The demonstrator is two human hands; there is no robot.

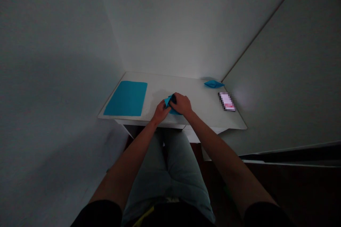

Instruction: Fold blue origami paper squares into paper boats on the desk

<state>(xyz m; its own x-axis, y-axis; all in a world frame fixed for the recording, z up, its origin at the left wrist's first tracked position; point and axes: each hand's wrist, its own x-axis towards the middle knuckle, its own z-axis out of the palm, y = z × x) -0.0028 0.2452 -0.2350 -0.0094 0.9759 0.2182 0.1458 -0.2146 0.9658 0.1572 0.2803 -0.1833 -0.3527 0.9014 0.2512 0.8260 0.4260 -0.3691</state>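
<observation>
A small piece of folded blue paper (175,112) is between my two hands, just above the white table near its front edge. My left hand (161,111) grips its left side, fingers closed on the paper. From the right, my right hand (182,104) curls over the folded paper with its fingers pinched on it. A pointed blue flap stands up between the hands. Part of the paper is covered by my fingers, so its full shape is hidden.
Blue sheets of paper (128,98) lie flat at the table's left. A folded blue paper boat (214,84) sits at the back right, with a lit phone (227,101) in front of it. Walls enclose the white table (165,81) on the left, back and right.
</observation>
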